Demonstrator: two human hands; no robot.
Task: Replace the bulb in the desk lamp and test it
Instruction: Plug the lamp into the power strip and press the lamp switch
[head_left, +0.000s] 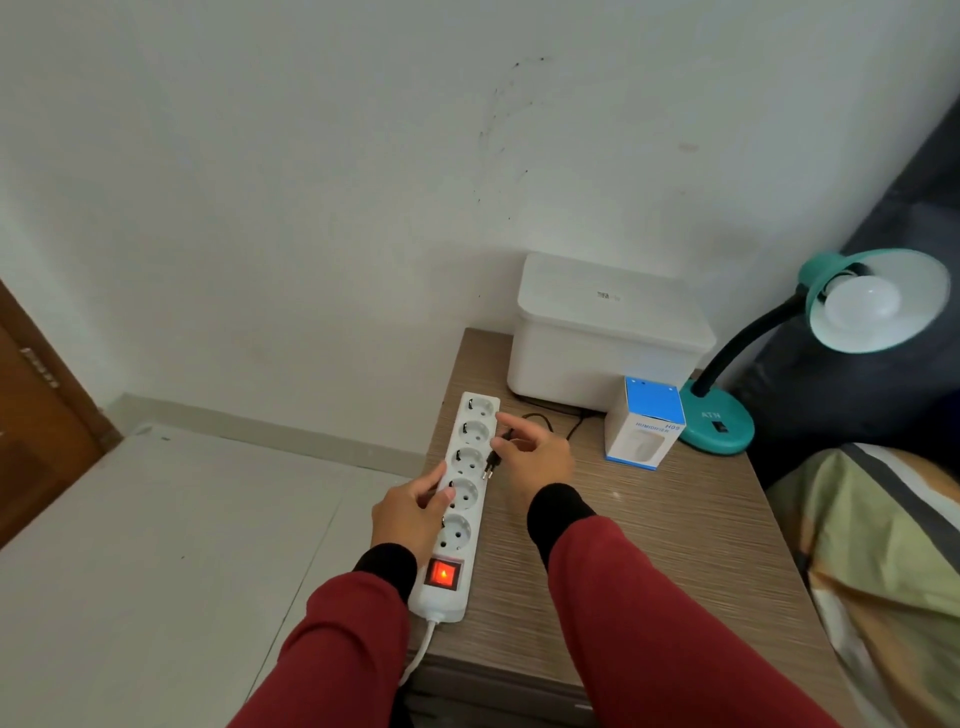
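Observation:
A teal desk lamp (722, 421) stands at the table's far right, its black gooseneck curving up to a teal shade holding an unlit white bulb (860, 301). A white power strip (460, 499) with several sockets lies along the table's left edge, its red switch (442, 574) glowing. My left hand (410, 512) presses on the strip's left side. My right hand (535, 447) pinches the lamp's black plug (491, 462), prongs angled down just right of the strip's middle sockets, not inserted. The black cord (545, 418) trails back toward the lamp.
A white lidded box (602, 338) sits at the back of the wood-grain table (649, 545). A small blue and white carton (644, 426) stands beside the lamp base. A bed with a patterned blanket (883, 545) borders the right; pale floor lies left.

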